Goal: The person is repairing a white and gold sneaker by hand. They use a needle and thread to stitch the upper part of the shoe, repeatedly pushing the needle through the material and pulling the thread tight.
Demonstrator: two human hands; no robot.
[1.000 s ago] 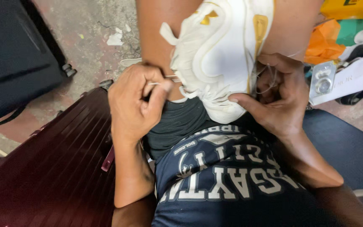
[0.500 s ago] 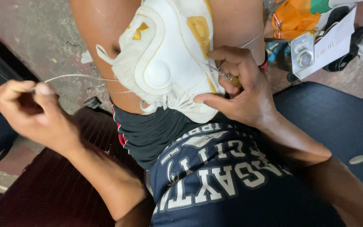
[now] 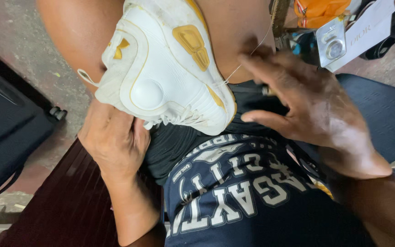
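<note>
A white sneaker (image 3: 161,68) with gold patches is wedged between my bare knees, its sole side turned up. My left hand (image 3: 115,142) cups it from below at the lower left edge, fingers pressed against it. To the right of the shoe, my right hand (image 3: 312,110) is held with the fingers stretched toward it and a dark stitching tool (image 3: 262,90) with a metal end tucked under them. From the shoe's right edge a thin pale thread (image 3: 248,57) runs taut, up past my right fingertips.
A black case (image 3: 5,123) lies at the left and a maroon ribbed case (image 3: 65,201) under my left arm. A dark blue surface (image 3: 380,105) is at the right. Behind it are a white box (image 3: 344,36) and orange cloth (image 3: 316,11).
My left hand, which had drawn the thread far out to the left, has come back under the shoe. My right hand has pulled away from the shoe to the right.
</note>
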